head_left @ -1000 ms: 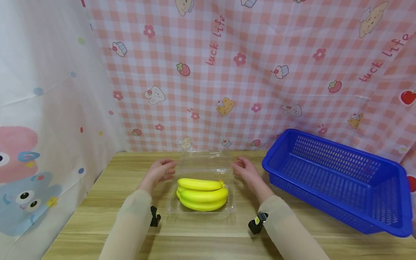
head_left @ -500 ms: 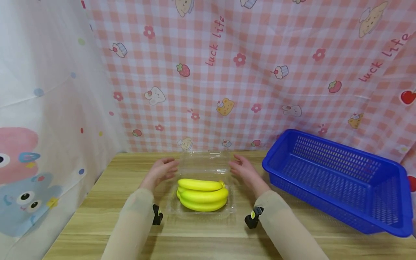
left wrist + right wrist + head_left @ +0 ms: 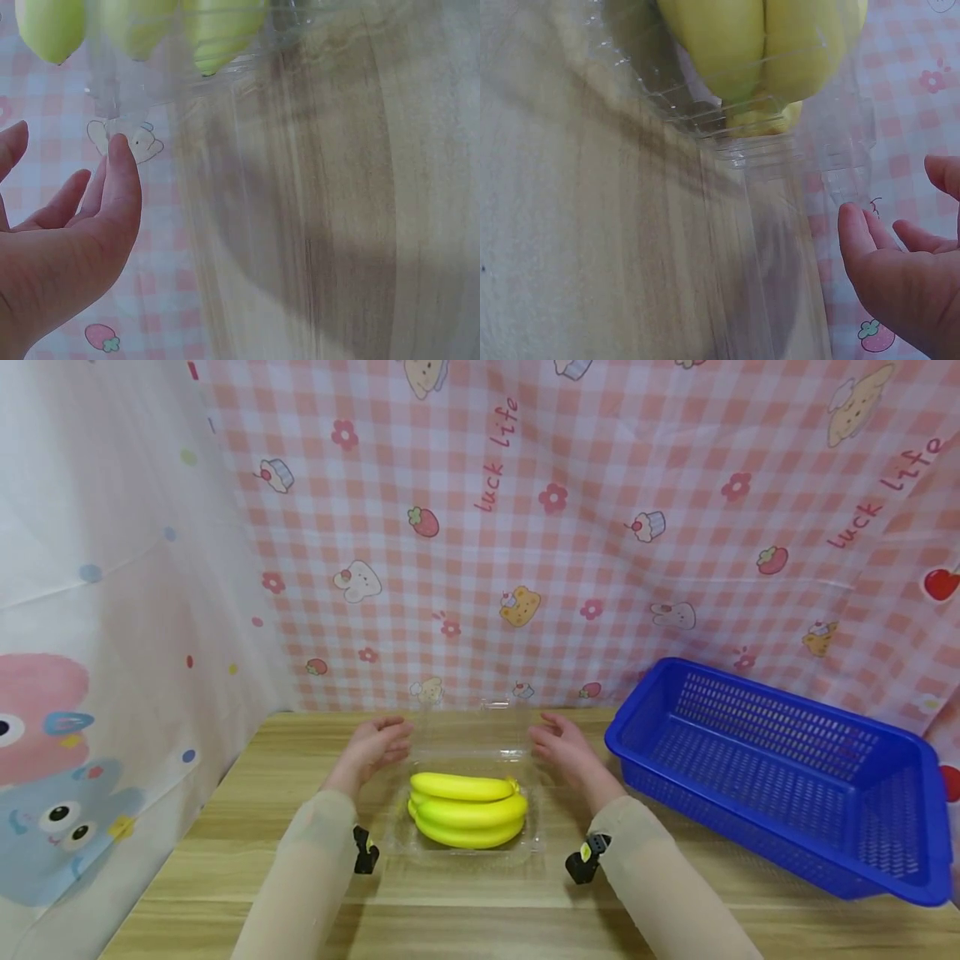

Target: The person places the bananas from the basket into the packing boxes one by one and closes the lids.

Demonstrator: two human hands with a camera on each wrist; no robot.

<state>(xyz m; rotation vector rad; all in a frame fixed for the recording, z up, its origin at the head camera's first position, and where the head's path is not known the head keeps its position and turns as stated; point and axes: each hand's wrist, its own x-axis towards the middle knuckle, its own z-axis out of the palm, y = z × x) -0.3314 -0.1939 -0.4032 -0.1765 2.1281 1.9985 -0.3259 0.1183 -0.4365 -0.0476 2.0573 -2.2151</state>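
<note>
Clear plastic is meeting, or nearly meeting, the loose, unclamped fingers of the left hand (image 3: 372, 747) and right hand (image 3: 566, 750) on either side of the raised lid (image 3: 472, 732). It is looking light, slippery and easily creased; its side edges are probably offering the best gentle hold. Below, the box (image 3: 531, 841) is sitting on the table (image 3: 255, 835), the smooth bananas (image 3: 467, 811) inside likely weighting it steady. The blue basket (image 3: 750, 828) is standing off rightward.
</note>
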